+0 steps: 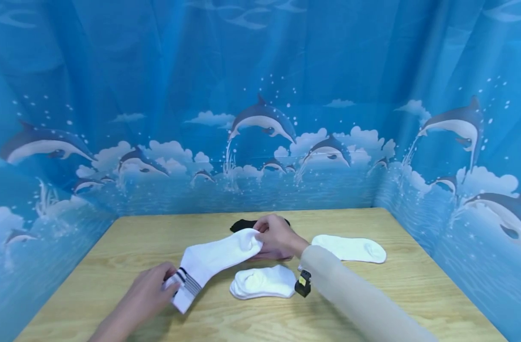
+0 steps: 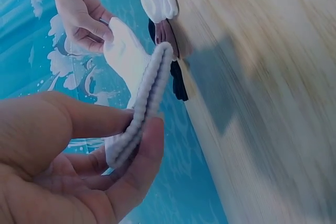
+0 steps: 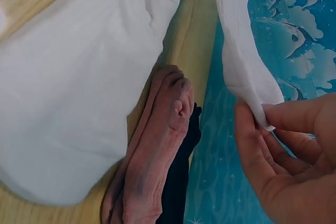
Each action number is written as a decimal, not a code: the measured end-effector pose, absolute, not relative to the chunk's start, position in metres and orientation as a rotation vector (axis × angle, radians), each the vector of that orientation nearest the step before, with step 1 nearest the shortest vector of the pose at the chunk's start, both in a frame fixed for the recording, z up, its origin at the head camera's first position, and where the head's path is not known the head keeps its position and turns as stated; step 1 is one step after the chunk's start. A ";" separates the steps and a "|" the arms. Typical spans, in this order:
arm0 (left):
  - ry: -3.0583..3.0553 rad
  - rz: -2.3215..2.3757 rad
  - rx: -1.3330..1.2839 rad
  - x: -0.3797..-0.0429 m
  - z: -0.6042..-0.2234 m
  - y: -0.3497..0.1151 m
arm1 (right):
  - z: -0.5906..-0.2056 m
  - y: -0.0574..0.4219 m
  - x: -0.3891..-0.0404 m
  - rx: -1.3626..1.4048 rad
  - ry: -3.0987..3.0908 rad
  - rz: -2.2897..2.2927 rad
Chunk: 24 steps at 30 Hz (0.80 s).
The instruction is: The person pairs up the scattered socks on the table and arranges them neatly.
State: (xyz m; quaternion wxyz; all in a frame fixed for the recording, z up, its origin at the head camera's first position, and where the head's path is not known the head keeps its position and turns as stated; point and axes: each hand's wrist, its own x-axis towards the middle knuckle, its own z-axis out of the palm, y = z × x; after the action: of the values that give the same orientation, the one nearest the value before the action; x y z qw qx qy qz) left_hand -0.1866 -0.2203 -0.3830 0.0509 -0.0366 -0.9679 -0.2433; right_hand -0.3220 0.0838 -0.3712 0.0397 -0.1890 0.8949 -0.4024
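Note:
A long white sock (image 1: 219,254) with dark stripes near its cuff is stretched between my two hands above the table. My left hand (image 1: 151,287) pinches the striped cuff between thumb and fingers; in the left wrist view the ribbed opening (image 2: 149,90) of the cuff faces the camera. The toe end is pinched by my right hand (image 1: 279,235), as the right wrist view also shows. Beneath and behind that hand lie a dusty-pink pair of socks (image 3: 157,150) and a black pair (image 3: 176,187), partly hidden in the head view.
On the wooden table (image 1: 128,247), a folded white pair of socks (image 1: 265,282) lies in front of the right hand. Another white pair (image 1: 350,248) lies to the right, partly behind the sleeve. Blue dolphin-print curtains (image 1: 260,61) enclose the back and sides.

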 end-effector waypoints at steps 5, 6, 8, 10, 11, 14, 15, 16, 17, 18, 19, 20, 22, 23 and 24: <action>-2.934 -0.766 -0.119 -0.189 -0.382 -0.214 | -0.370 0.090 -0.324 -0.603 2.744 -1.267; -2.936 -0.782 -0.116 -0.190 -0.382 -0.213 | -0.370 0.091 -0.324 -0.605 2.745 -1.275; -2.932 -0.818 -0.115 -0.191 -0.381 -0.211 | -0.370 0.094 -0.324 -0.618 2.758 -1.282; -2.919 -0.863 -0.125 -0.192 -0.381 -0.210 | -0.371 0.097 -0.325 -0.619 2.774 -1.284; -2.910 -0.885 -0.131 -0.193 -0.381 -0.210 | -0.371 0.098 -0.325 -0.623 2.779 -1.285; -2.885 -0.942 -0.148 -0.196 -0.380 -0.209 | -0.370 0.103 -0.326 -0.613 2.776 -1.292; -2.876 -0.960 -0.154 -0.197 -0.380 -0.208 | -0.370 0.104 -0.327 -0.605 2.769 -1.294; -2.869 -0.981 -0.156 -0.198 -0.380 -0.208 | -0.370 0.106 -0.326 -0.605 2.757 -1.298; -2.863 -1.004 -0.153 -0.199 -0.379 -0.207 | -0.369 0.107 -0.326 -0.604 2.744 -1.303; -2.856 -1.034 -0.147 -0.200 -0.379 -0.207 | -0.369 0.109 -0.326 -0.598 2.732 -1.308; -2.849 -1.060 -0.143 -0.201 -0.379 -0.206 | -0.369 0.111 -0.326 -0.607 2.724 -1.309; -2.837 -1.091 -0.141 -0.202 -0.379 -0.206 | -0.369 0.112 -0.326 -0.604 2.717 -1.312; -2.820 -1.159 -0.127 -0.203 -0.378 -0.205 | -0.368 0.115 -0.325 -0.595 2.704 -1.314; -2.812 -1.187 -0.116 -0.204 -0.378 -0.204 | -0.368 0.116 -0.325 -0.583 2.700 -1.317; -2.801 -1.220 -0.109 -0.205 -0.378 -0.203 | -0.367 0.118 -0.325 -0.575 2.697 -1.321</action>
State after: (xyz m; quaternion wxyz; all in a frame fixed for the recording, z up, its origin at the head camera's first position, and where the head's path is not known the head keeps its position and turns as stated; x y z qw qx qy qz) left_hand -0.2049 -0.2031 -0.3782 0.0421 -0.0357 -0.9155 -0.3986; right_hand -0.3246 0.1177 -0.3673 0.0418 -0.1879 0.8813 -0.4315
